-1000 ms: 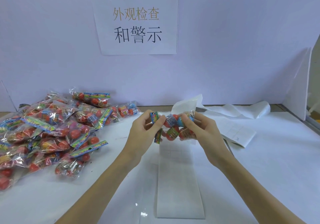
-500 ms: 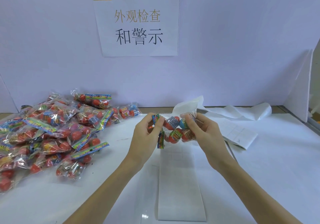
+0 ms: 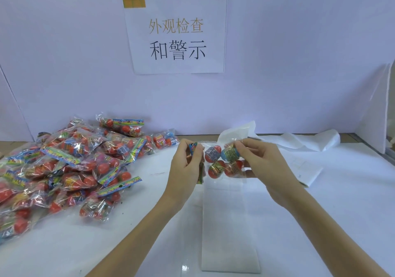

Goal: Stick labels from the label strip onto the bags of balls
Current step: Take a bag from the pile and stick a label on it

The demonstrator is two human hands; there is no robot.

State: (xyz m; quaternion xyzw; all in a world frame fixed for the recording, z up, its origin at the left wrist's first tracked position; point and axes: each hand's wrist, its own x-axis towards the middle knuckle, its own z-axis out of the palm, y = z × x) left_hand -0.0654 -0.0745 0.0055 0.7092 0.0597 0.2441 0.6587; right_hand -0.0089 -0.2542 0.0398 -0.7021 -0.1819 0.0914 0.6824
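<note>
A clear bag of balls (image 3: 222,163), with red and blue balls inside, hangs in the air above the table's middle. My left hand (image 3: 187,167) pinches its colourful header card at the left end. My right hand (image 3: 260,161) grips the bag's right end, thumb on top. Below the bag a long white label strip (image 3: 229,229) lies flat, running toward me. A big heap of similar bags (image 3: 64,169) fills the left side of the table.
Crumpled white backing paper (image 3: 299,142) trails along the back right, with a folded sheet (image 3: 305,169) beside my right hand. A white partition wall with a printed sign (image 3: 177,35) stands behind. A table edge rail (image 3: 372,148) runs at the far right.
Both hands keep hold of the bag and have shifted it slightly; the left hand has slid onto the header card at the bag's left end.
</note>
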